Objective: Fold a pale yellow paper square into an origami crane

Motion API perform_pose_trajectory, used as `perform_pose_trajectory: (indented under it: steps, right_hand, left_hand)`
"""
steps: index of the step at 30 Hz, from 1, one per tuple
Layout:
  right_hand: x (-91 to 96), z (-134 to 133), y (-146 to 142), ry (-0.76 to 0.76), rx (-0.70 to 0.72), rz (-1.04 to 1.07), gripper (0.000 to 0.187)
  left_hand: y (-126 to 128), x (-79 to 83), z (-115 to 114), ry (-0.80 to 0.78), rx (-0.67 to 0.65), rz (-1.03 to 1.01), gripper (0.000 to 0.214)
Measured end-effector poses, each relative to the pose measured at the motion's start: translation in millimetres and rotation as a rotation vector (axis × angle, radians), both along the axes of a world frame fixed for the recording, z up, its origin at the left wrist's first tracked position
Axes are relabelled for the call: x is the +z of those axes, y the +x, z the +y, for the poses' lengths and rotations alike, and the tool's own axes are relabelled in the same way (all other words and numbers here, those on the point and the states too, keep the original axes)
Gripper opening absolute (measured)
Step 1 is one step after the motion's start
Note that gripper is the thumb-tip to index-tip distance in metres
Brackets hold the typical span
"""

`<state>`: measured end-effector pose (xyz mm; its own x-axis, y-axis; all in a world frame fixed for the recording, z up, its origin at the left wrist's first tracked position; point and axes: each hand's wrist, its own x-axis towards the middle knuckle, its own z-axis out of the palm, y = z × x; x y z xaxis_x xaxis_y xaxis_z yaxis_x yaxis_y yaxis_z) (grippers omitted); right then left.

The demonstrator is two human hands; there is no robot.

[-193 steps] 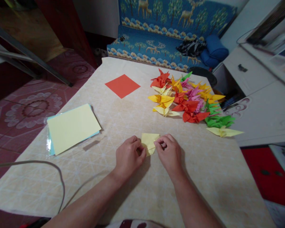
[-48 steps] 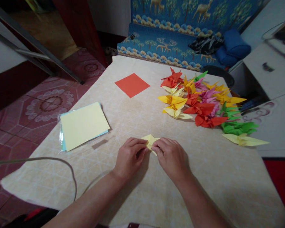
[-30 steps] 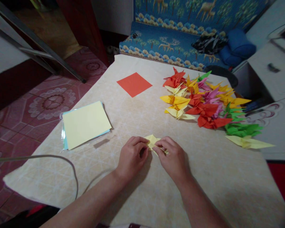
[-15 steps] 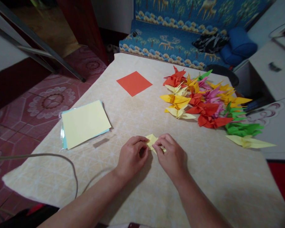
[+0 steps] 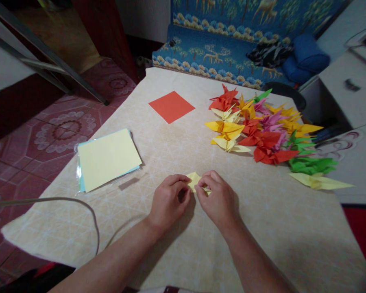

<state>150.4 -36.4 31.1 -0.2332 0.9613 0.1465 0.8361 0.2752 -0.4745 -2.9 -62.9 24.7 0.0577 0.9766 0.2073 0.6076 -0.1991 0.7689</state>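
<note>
A small piece of pale yellow folded paper (image 5: 193, 179) lies between my two hands, low over the near middle of the table. My left hand (image 5: 171, 199) pinches its left side between thumb and fingers. From the right, my right hand (image 5: 217, 198) is closed on the same paper, thumb and fingertips pressed together at its middle. Much of the paper is hidden behind my fingers. Beyond the hands lies a flat red square sheet (image 5: 172, 107). To the left is a stack of paper (image 5: 110, 160), pale yellow on top with blue beneath, on a clear plastic wrapper.
Several folded paper cranes (image 5: 262, 140) in red, yellow, orange, pink and green crowd the table's right side. A cable (image 5: 90, 206) loops over the left edge of the pale tablecloth (image 5: 171, 150). A blue patterned sofa (image 5: 213, 55) stands behind the table.
My right hand has shifted slightly left along the yellow paper, its fingertips now nearer the middle. My left hand keeps its hold in place.
</note>
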Motion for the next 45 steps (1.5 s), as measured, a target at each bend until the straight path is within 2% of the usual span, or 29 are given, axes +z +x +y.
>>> perform_pose_trajectory:
  steps: [5, 11, 29, 33, 39, 45]
  right_hand:
    - [-0.4, 0.8, -1.3, -0.025, -0.007, 0.005, 0.009]
    - [-2.1, 0.5, -1.2, 0.013, 0.001, 0.019, 0.011]
    - [0.1, -0.4, -0.1, -0.009, -0.033, 0.057, 0.009]
    - [3.8, -0.4, 8.4, -0.015, -0.047, 0.093, 0.010]
    - [-1.6, 0.2, 29.2, -0.004, -0.048, 0.121, 0.011]
    - [0.3, 1.0, 30.6, -0.012, -0.052, 0.110, 0.013]
  left_hand:
    - [-0.8, -0.6, 0.2, 0.002, 0.003, 0.001, 0.012]
    - [-0.6, -5.3, 0.1, 0.040, -0.027, 0.043, 0.023]
    - [7.1, -3.4, 1.7, 0.078, -0.002, 0.241, 0.020]
    - [8.2, -2.9, 0.9, 0.077, 0.008, 0.252, 0.020]
    - [7.6, -4.8, 0.9, 0.058, 0.010, 0.246, 0.020]
    - [8.4, -4.3, 0.8, 0.065, 0.022, 0.254, 0.019]
